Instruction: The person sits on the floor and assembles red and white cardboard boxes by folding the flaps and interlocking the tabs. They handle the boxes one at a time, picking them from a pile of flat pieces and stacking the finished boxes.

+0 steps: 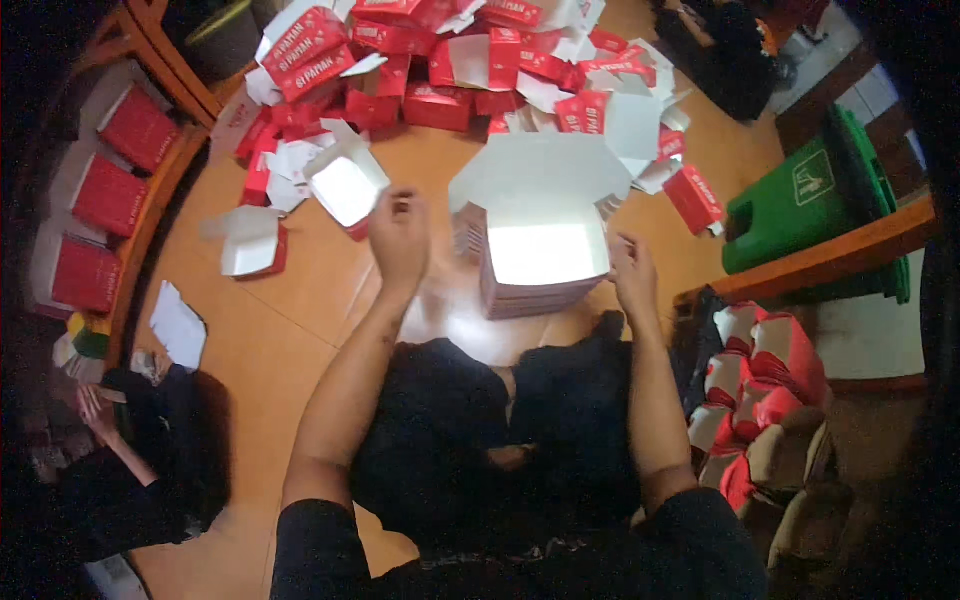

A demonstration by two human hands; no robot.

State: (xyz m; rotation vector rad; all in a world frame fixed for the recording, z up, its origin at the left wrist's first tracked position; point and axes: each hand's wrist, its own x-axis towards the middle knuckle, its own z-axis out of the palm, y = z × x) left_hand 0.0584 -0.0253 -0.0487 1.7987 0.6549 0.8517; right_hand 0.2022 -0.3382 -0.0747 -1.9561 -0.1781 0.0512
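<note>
In front of my knees stands a stack of nested red food cartons [545, 285], the top one open, with a white inside and a wide raised flap. My right hand [633, 272] is at the stack's right side, its fingers bent; whether they grip the rim does not show. My left hand [400, 235] is raised left of the stack, fingers loosely curled and blurred. Just beyond it sits an open red carton [347, 190] with a white inside; I cannot tell whether the hand touches it. Another open carton [252, 245] is further left on the floor.
A big heap of red and white cartons [440, 70] covers the far floor. More cartons [110, 195] line a shelf at left. At right are a green bin [800, 195], a wooden beam [830, 250] and stacked cartons [760, 380]. Other people sit at lower left [150, 460] and far right [725, 50].
</note>
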